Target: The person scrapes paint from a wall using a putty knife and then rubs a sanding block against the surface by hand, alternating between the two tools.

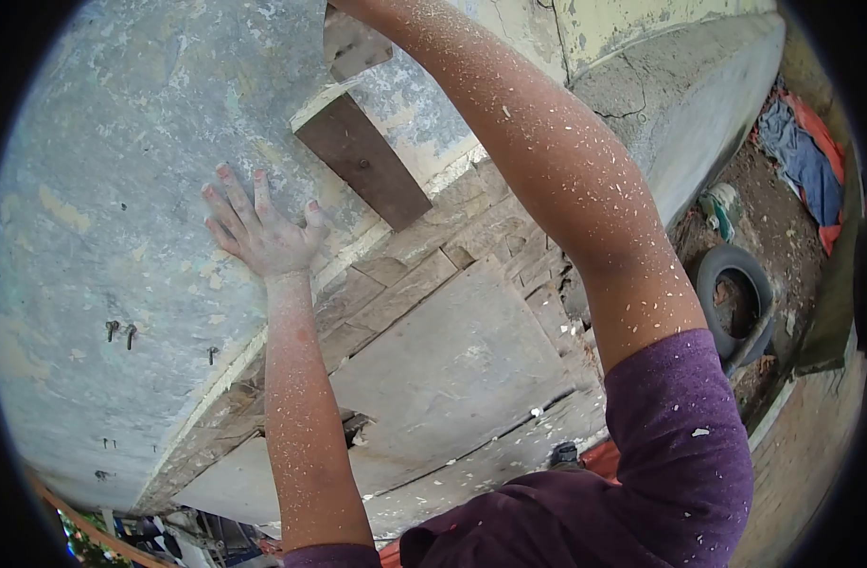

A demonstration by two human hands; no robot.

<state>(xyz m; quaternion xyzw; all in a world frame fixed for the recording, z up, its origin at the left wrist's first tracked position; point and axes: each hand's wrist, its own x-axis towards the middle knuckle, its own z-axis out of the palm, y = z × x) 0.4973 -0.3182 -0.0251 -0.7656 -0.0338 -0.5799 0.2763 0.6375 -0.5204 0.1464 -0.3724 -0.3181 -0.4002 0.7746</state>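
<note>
My left hand [273, 232] lies flat with its fingers spread on a wall [168, 123] of worn blue-grey paint. Pale dust coats the hand and wrist. My right arm, flecked with white chips, reaches up past the top edge, and its hand is out of the picture. A dark brown wooden piece [362, 161] with a small round mark juts from the wall to the right of my left hand. Near the top, a greyish block [353, 45] shows beside my right forearm.
Rough brickwork [386, 275] runs along the wall's lower edge, above grey slabs [452, 360] strewn with white chips. At the right are a tyre [706, 284] and blue and red cloth [798, 156]. Small metal hooks [131, 333] stick out at the left.
</note>
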